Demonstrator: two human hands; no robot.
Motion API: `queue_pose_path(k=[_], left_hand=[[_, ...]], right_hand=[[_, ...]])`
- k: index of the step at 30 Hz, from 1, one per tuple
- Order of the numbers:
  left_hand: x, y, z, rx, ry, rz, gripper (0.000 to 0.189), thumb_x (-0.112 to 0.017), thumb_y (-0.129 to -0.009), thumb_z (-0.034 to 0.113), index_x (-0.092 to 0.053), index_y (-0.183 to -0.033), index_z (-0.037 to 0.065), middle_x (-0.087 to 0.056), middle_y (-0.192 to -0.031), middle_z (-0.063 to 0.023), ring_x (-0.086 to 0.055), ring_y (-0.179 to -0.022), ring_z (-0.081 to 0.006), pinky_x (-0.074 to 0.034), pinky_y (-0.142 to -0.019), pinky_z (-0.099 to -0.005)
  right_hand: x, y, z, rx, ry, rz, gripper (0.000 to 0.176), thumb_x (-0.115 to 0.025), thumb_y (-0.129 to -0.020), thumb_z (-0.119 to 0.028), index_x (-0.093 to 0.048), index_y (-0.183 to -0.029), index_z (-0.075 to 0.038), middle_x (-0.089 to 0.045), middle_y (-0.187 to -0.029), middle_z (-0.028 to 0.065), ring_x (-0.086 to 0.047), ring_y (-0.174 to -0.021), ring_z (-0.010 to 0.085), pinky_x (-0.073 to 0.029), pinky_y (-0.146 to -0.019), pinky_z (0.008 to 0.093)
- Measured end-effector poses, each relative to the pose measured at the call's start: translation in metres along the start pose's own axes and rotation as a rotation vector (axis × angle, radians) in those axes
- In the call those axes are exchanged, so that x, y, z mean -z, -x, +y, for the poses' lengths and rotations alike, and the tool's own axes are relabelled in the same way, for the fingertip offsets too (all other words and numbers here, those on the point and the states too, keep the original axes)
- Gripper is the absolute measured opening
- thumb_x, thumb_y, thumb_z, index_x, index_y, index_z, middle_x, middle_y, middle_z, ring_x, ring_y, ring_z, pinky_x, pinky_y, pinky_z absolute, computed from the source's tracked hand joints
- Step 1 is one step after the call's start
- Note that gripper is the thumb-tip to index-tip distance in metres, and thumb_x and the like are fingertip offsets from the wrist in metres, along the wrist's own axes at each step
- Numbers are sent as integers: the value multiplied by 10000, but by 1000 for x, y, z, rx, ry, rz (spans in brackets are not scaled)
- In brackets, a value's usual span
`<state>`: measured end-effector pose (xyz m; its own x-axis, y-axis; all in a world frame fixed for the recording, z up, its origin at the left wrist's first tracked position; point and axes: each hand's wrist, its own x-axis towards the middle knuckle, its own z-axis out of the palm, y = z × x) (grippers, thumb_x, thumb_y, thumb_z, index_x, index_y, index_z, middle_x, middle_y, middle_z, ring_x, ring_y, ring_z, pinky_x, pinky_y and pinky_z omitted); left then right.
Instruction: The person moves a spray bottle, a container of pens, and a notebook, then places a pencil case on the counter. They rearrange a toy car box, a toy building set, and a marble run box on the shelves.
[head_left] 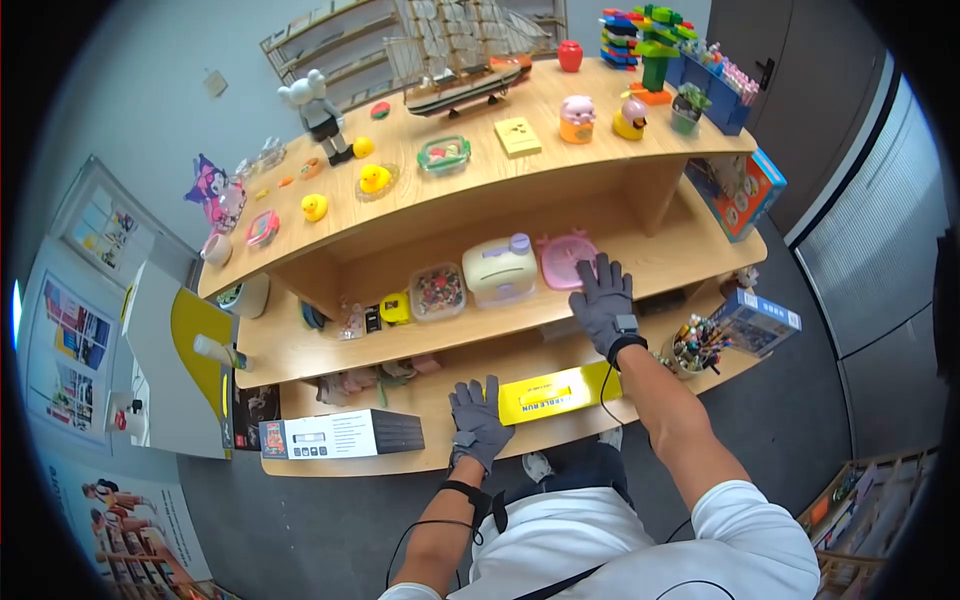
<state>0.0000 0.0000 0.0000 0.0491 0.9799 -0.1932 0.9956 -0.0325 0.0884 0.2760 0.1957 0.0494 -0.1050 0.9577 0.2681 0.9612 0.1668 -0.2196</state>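
My right hand (603, 303), in a grey glove, is stretched out to the middle shelf with its fingers spread, resting at the edge of a pink flat case (562, 255). Left of that case stands a cream box with a purple knob (499, 268), then a clear box of small beads (437, 291). My left hand (478, 418), also gloved, lies flat and open on the lowest shelf (440, 455), just left of a yellow box (556, 393). Neither hand holds anything.
The top shelf (560, 165) carries a model ship (462, 60), rubber ducks (374, 178), a grey figure (318, 112), a pig figure (577, 118) and building bricks (650, 40). A long printed box (340, 435) lies at the lower left; a pen cup (692, 347) and a blue box (757, 320) sit right.
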Motion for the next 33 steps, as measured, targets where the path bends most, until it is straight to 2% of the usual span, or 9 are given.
queue_pose_path(k=[2, 3, 6, 18, 26, 28, 29, 31, 33], left_hand=[[-9, 0, 23, -11, 34, -44, 1048, -760, -783, 521, -334, -1661, 139, -417, -1596, -267, -324, -1483, -521, -216, -1230, -676], [31, -1, -48, 9, -97, -46, 1037, -745, -791, 525, -339, -1658, 129, -418, -1588, -280, -327, -1480, -524, -217, -1229, -674], [12, -9, 1, -48, -10, 33, 981, -746, -796, 485, -381, -1624, 106, -431, -1564, -278, -358, -1450, -525, -247, -1213, -668], [-72, 28, -19, 9, -13, 366, 897, -706, -856, 401, -370, -1641, 127, -325, -1683, -235, -261, -1547, -515, -176, -1256, -666], [-83, 170, -19, 186, 132, 286, 871, -695, -871, 377, -369, -1633, 109, -342, -1673, -239, -333, -1532, -468, -234, -1267, -587], [-72, 225, -9, 387, 258, 114, 743, -676, -880, 309, -458, -1558, 94, -524, -1522, -269, -474, -1442, -429, -341, -1224, -535], [-94, 248, -8, 616, 492, -325, 631, -665, -918, 336, -553, -1482, 76, -640, -1397, -271, -595, -1328, -421, -449, -1141, -497], [-183, 328, -11, 732, 613, -290, 530, -602, -984, 446, -718, -1333, 64, -673, -1407, -199, -642, -1273, -413, -486, -1095, -496], [-229, 414, 1, 882, 853, -285, 610, -613, -974, 536, -728, -1322, 48, -681, -1399, -213, -614, -1318, -402, -461, -1110, -490]], right_hand=[[4, 8, 22, 45, 44, 65, 708, -616, -895, -447, -513, -1541, -176, -402, -1626, 225, -396, -1448, 487, -298, -1166, 673], [-14, -3, -45, 28, -68, 151, 700, -625, -883, -435, -531, -1524, -172, -438, -1595, 219, -432, -1411, 480, -333, -1135, 670], [-4, 0, 0, 23, 62, 71, 687, -607, -924, -417, -488, -1566, -202, -382, -1642, 251, -378, -1468, 503, -305, -1173, 683], [-13, -2, 7, 133, 165, 94, 680, -556, -964, -422, -457, -1583, -158, -400, -1626, 241, -423, -1431, 456, -351, -1134, 634], [-3, 2, 0, 147, 146, 49, 674, -513, -988, -428, -427, -1596, -150, -394, -1620, 240, -435, -1410, 452, -366, -1117, 612], [1, 1, 2, 155, 124, 48, 696, -519, -984, -448, -416, -1605, -150, -423, -1593, 249, -454, -1392, 461, -375, -1104, 624], [2, -2, 2, 173, 117, 44, 696, -519, -984, -448, -416, -1605, -150, -423, -1593, 249, -454, -1392, 461, -375, -1104, 624], [1, -5, 1, 163, 94, 63, 675, -506, -981, -453, -443, -1578, -145, -415, -1593, 239, -455, -1377, 446, -378, -1093, 617], [-1, 7, 2, 151, 77, 44, 665, -499, -979, -456, -456, -1565, -143, -411, -1594, 234, -455, -1370, 438, -380, -1087, 613]])
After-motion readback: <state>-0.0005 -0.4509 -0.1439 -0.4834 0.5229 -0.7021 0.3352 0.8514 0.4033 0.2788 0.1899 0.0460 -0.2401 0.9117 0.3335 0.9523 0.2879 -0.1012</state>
